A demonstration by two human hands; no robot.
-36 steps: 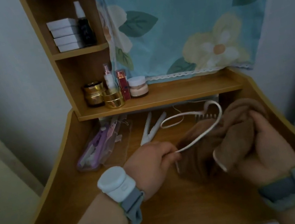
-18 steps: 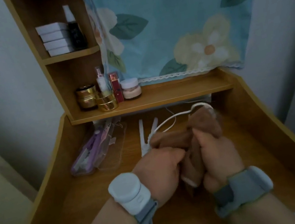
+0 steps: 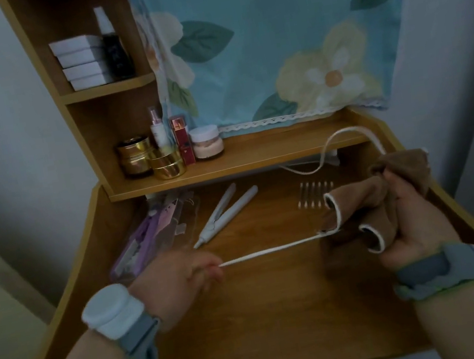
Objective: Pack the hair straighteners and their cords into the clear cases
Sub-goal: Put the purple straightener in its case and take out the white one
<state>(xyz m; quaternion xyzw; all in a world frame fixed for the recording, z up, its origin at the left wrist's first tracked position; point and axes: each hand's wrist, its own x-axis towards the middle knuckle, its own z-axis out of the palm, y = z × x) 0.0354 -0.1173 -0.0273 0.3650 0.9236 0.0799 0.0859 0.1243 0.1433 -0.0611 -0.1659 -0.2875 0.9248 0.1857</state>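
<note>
A white cord point(image 3: 270, 250) stretches taut across the desk between my hands. My left hand point(image 3: 180, 276) pinches its end at the lower left. My right hand point(image 3: 407, 216) grips a brown cloth point(image 3: 373, 203) wrapped round the cord at the right; beyond the cloth the cord loops up over the shelf edge. A white hair straightener point(image 3: 225, 213) lies open on the desk behind the cord. A purple straightener point(image 3: 142, 240) sits inside a clear case point(image 3: 187, 226) at the back left.
A row of hair clips point(image 3: 314, 194) lies on the desk near the cloth. The low shelf point(image 3: 272, 151) carries gold jars point(image 3: 166, 164), a red tube and a white pot. White boxes point(image 3: 82, 62) and a dark bottle stand higher up. A floral curtain point(image 3: 266, 31) hangs behind.
My hands were pressed together at mid-desk; they have pulled apart, the left going left with the cord end, the right going right with the cloth, drawing the cord straight.
</note>
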